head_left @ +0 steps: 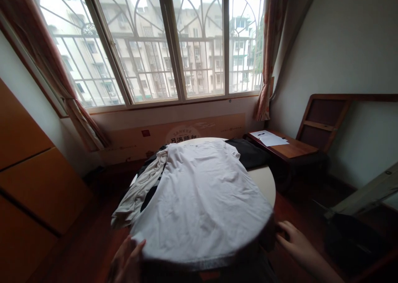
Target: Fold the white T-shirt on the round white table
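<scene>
A white short-sleeved T-shirt lies spread over a round table, its neck toward the window and its hem hanging over the near edge. My left hand is at the hem's left corner, thumb and fingers closed around the cloth, partly in shadow. At the right side of the hem, my right hand has its fingers curled in on the hanging fabric; the fingertips are partly hidden. Beside the T-shirt on the left, a crumpled beige garment drapes over the table's edge.
The white round table shows at the right. Dark folded cloth lies at its far right. A low wooden table holds white papers. An orange-brown cabinet stands left, a printed box below the window.
</scene>
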Demonstrator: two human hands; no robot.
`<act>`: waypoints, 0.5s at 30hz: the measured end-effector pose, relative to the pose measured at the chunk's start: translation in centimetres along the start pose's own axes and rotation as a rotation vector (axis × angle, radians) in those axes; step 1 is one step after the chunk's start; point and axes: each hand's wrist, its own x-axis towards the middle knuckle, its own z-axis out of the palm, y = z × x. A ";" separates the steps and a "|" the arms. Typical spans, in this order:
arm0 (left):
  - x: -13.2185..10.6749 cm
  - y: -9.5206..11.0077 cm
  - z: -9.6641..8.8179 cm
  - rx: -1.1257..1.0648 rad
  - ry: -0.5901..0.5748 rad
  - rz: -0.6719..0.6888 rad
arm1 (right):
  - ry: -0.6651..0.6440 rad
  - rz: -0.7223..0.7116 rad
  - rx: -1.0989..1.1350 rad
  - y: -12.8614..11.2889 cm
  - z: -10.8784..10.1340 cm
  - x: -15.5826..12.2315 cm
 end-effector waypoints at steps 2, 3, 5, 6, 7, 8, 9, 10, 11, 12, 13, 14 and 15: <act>0.2 -0.2 -0.2 -0.020 0.008 -0.051 | -0.032 0.014 0.136 -0.3 -0.1 -0.4; 0.3 -0.3 -0.4 -0.035 0.007 -0.063 | -0.041 0.041 0.240 -0.5 -0.3 -0.6; 0.7 -0.1 -0.9 -0.070 0.022 -0.085 | -0.036 0.122 0.481 -1.0 -0.7 -1.1; 1.0 0.0 -1.2 -0.086 0.037 -0.103 | -0.019 0.170 0.598 -1.2 -0.9 -1.3; 1.3 0.3 -1.4 -0.099 0.054 -0.130 | 0.000 0.218 0.699 -1.5 -1.1 -1.5; 1.6 0.5 -1.7 -0.108 0.073 -0.160 | 0.019 0.264 0.782 -1.9 -1.3 -1.6; 1.9 0.8 -1.9 -0.111 0.089 -0.189 | 0.037 0.301 0.847 -2.2 -1.3 -1.7; 2.2 1.0 -2.0 -0.109 0.094 -0.211 | 0.058 0.327 0.893 -2.6 -1.4 -1.8; 2.4 1.3 -2.2 -0.103 0.096 -0.229 | 0.079 0.341 0.923 -3.1 -1.4 -1.8; 2.6 1.5 -2.2 -0.092 0.094 -0.244 | 0.098 0.339 0.939 -3.5 -1.4 -1.9; 2.7 1.6 -2.2 -0.082 0.094 -0.256 | 0.117 0.324 0.950 -3.9 -1.4 -2.0; 2.8 1.6 -2.2 -0.078 0.096 -0.264 | 0.132 0.302 0.958 -4.2 -1.4 -2.2; 2.7 1.5 -2.1 -0.082 0.096 -0.274 | 0.140 0.279 0.960 -4.5 -1.4 -2.4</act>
